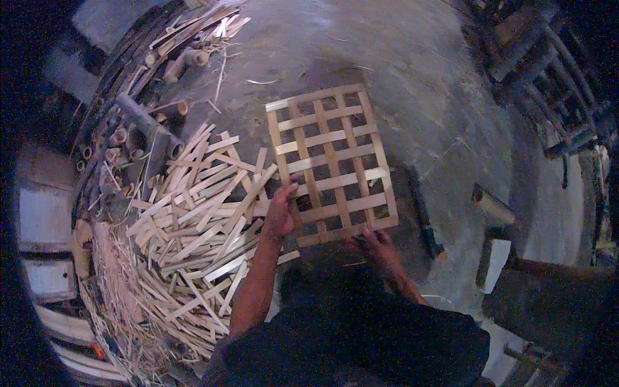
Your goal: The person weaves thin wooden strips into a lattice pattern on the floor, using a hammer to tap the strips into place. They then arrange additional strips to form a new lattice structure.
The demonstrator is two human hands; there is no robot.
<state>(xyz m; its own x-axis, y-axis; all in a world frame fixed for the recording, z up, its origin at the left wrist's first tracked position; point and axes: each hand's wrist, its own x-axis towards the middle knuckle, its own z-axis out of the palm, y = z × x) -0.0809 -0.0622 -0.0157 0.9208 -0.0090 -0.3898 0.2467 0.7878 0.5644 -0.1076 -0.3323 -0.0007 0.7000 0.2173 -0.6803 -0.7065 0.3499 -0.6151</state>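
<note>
1. Woven lattice (pixel 330 157) of flat pale strips is held just right of the strip pile (pixel 206 193).
2. Left hand (pixel 279 213), nearer the pile, grips the lattice's side edge.
3. Right hand (pixel 379 248), farther from the pile, meets the lower edge; I can't tell whether it grasps.
4. Cut tubes (pixel 173 110) lie beyond the pile.

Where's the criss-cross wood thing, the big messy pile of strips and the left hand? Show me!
Criss-cross lattice (pixel 331 157): head view, on a crossing of strips near its middle.
Pile of strips (pixel 200 242): head view, on strips around its middle.
Left hand (pixel 279 214): head view, on the back of it.
</note>
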